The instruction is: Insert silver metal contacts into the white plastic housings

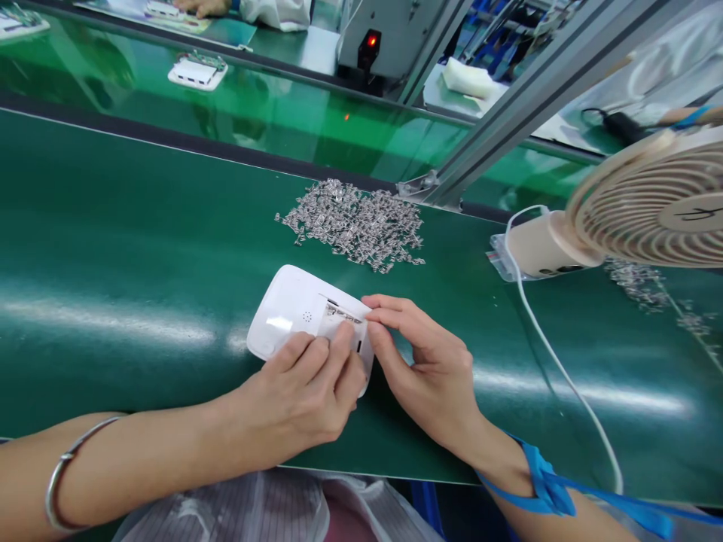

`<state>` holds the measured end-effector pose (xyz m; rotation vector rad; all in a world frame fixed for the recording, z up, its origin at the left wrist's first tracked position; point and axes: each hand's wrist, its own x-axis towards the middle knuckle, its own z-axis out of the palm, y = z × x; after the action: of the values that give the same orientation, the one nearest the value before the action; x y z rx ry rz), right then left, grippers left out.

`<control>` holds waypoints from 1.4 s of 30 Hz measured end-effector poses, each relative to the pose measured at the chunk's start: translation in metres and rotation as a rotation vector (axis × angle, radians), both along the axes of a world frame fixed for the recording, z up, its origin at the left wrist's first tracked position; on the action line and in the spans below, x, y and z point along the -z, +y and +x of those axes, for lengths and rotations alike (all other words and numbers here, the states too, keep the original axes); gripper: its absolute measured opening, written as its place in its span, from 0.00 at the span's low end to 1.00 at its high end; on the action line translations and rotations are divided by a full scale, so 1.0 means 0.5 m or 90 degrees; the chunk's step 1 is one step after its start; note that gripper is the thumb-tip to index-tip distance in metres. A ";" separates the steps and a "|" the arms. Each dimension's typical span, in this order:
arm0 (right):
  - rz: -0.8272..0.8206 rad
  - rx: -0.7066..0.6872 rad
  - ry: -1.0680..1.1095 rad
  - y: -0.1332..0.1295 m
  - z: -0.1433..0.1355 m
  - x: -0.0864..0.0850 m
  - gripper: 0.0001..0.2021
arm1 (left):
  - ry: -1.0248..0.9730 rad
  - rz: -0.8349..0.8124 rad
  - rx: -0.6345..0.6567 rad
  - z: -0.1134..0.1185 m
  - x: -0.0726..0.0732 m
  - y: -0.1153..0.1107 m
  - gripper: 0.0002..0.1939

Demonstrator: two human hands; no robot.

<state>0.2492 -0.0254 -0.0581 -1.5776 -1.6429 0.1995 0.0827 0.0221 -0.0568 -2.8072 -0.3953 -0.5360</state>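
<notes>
A white plastic device housing (282,307) lies at a slant on the green bench top, its recessed compartment and round cluster of small holes facing up. Small metal pieces (343,313) line the compartment's upper side. My left hand (319,384) is closed over the housing's near side, with the index fingertip pressing in the compartment by the metal pieces. At the housing's right edge, my right hand (423,354) has thumb and fingertips brought together; what is between them is hidden. Beyond the housing lies a loose pile of small bent metal clips (361,224).
A beige fan (649,203) with a white cable (556,354) stands at right, near more metal pieces (638,284). A metal post (508,98) rises behind the pile. Past it, a green conveyor (282,105) carries a white unit (197,73). Another person's hand (203,6) shows at the top.
</notes>
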 end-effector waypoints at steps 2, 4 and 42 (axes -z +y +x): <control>-0.002 -0.003 -0.028 -0.006 -0.002 0.000 0.08 | -0.001 0.002 0.005 0.000 0.002 -0.001 0.16; 0.001 -0.002 -0.062 -0.009 -0.005 0.001 0.07 | -0.006 0.004 0.005 0.000 0.004 -0.002 0.17; -0.071 0.192 0.113 0.045 0.051 0.045 0.06 | 0.025 0.107 -0.319 -0.002 -0.018 0.044 0.19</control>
<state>0.2747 -0.0028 -0.0805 -1.8152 -1.2590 0.2667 0.0816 0.0441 -0.0479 -2.4227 -0.9575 -0.3781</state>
